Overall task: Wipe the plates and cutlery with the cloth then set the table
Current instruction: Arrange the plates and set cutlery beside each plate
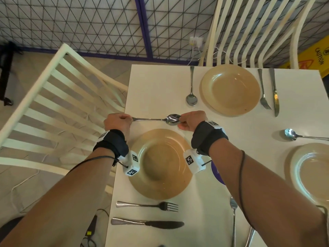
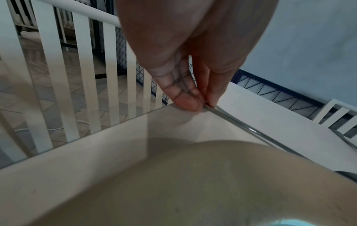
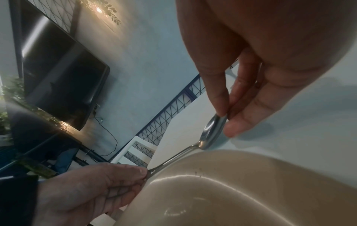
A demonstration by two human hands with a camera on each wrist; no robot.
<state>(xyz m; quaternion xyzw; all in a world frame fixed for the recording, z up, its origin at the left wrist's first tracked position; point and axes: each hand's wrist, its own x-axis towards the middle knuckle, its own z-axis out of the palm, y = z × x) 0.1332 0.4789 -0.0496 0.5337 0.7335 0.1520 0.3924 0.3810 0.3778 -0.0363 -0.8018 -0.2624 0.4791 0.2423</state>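
Note:
A steel spoon [image 1: 154, 119] lies crosswise just beyond the near tan plate [image 1: 160, 188], low over the white table [image 1: 156, 86]. My left hand [image 1: 117, 122] pinches the handle's end [image 2: 207, 105] near the table's left edge. My right hand [image 1: 190, 121] pinches the bowl of the spoon [image 3: 213, 130] between thumb and fingers. Below the near plate lie a fork [image 1: 147, 205] and a knife [image 1: 147, 223]. No cloth shows in any view.
A second setting stands at the far side: tan plate [image 1: 231, 90], spoon [image 1: 191, 86], fork [image 1: 263, 90], knife [image 1: 274, 91]. A pale plate [image 1: 313, 172] and spoon [image 1: 302, 136] sit at the right. White slatted chairs [image 1: 58, 104] flank the table.

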